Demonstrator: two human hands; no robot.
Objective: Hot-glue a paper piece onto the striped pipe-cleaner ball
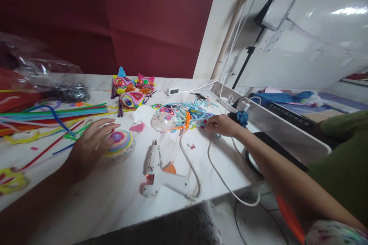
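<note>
My left hand [90,149] lies at the side of a round craft piece [120,143] ringed in yellow, blue and pink pipe cleaner over a clear base. Its fingers are spread, with the fingertips over the near edge. My right hand [222,124] reaches into a tangled pile of light-blue and coloured pipe cleaners [192,111]. Its fingers are bent together, and whatever is between them is hidden. Left of that pile rests a clear plastic dome [162,121] with coloured dots. A white hot glue gun [165,183] lies between my hands, nozzle pointing away.
Several decorated animal heads [130,97] sit against the back wall. Long pipe cleaners [54,115] are spread at the left. A white cord [189,157] runs from the glue gun. Behind stands a small digital display [173,91]. At right, a low partition [273,126] borders the table.
</note>
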